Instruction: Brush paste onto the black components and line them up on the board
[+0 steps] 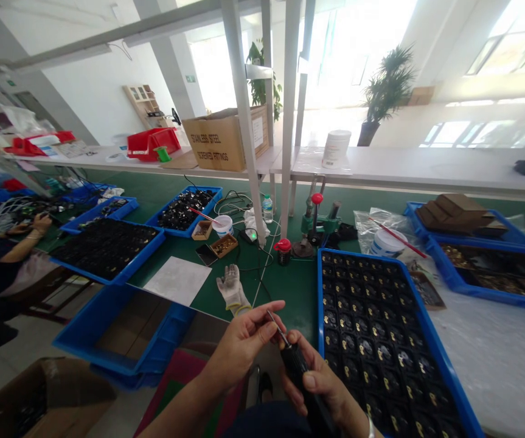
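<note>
My right hand (321, 383) is wrapped round the black handle of a screwdriver (296, 365), low in the head view near the table's front edge. Its thin metal shaft (277, 325) points up and left. My left hand (248, 340) pinches the shaft near its tip with thumb and fingers. Just right of my hands lies a blue tray (319, 286) filled with rows of small black parts with brass bits.
A white work glove (232, 289), a sheet of paper (177, 280), small cups, a bottle and a green press tool (317, 222) stand on the green table. More blue trays lie left and right. Another person's arm (25, 243) works at far left. A cardboard box (223, 140) sits on the shelf.
</note>
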{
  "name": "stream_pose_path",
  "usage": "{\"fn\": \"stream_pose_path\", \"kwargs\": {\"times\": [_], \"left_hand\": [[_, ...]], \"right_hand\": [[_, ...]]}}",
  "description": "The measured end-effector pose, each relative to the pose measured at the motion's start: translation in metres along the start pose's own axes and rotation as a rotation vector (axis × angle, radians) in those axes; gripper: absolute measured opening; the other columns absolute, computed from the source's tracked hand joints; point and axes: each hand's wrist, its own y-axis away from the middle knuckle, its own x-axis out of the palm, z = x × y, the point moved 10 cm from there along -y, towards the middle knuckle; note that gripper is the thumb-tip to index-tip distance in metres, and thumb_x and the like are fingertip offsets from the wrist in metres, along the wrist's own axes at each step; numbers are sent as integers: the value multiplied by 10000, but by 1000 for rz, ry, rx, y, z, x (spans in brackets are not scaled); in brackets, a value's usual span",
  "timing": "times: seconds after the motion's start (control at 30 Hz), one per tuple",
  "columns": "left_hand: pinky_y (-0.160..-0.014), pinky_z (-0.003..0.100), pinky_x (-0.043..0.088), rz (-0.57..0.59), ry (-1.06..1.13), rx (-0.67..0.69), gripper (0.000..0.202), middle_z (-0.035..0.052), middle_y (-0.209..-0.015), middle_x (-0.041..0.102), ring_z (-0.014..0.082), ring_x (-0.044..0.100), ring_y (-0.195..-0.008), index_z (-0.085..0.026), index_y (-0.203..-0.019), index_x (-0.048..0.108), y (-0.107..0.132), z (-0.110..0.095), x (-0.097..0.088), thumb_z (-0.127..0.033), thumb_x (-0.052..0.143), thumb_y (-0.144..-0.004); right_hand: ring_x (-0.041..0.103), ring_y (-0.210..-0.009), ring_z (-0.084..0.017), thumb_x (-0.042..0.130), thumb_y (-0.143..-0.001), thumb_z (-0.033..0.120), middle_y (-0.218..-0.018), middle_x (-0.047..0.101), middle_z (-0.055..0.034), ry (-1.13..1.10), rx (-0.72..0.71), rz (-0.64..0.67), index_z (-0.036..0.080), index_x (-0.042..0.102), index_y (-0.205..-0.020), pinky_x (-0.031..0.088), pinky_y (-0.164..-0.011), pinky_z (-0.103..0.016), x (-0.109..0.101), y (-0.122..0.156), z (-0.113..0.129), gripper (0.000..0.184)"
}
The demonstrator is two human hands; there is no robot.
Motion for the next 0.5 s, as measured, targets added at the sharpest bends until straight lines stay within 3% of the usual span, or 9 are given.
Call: {"fn": "stream_pose_path", "kwargs": {"times": [0.13, 0.3, 0.5], "left_hand": [[-838, 266, 500, 33, -24, 14, 386, -8, -905, 730, 133, 665, -830, -243, -1195, 772, -3, -2, 2, -470, 812, -885], [-822, 260, 513, 73, -21, 19, 421, 0, -898, 739, 134, 679, -827, -216, -1180, 769, -6, -3, 3, -483, 835, -861], [-772, 273, 526, 27, -18, 3, 415, 21, -849, 770, 144, 694, -762, -174, -1089, 767, -11, -1, -4, -460, 881, -811]], "right_hand": [[560, -477, -78, 868, -857, 330, -779, 683, 47, -14, -6, 6, 319, 530, -1200, 447, -455, -131, -1, 2, 1, 482], [641, -562, -65, 882, -842, 273, -1129, 687, 8, -56, -25, -3, 313, 587, -1207, 493, -467, -147, -4, 2, 2, 472], [651, -578, -55, 885, -839, 291, -1213, 666, 12, -49, -27, -1, 334, 611, -1227, 491, -468, -143, -5, 2, 3, 477]]}}
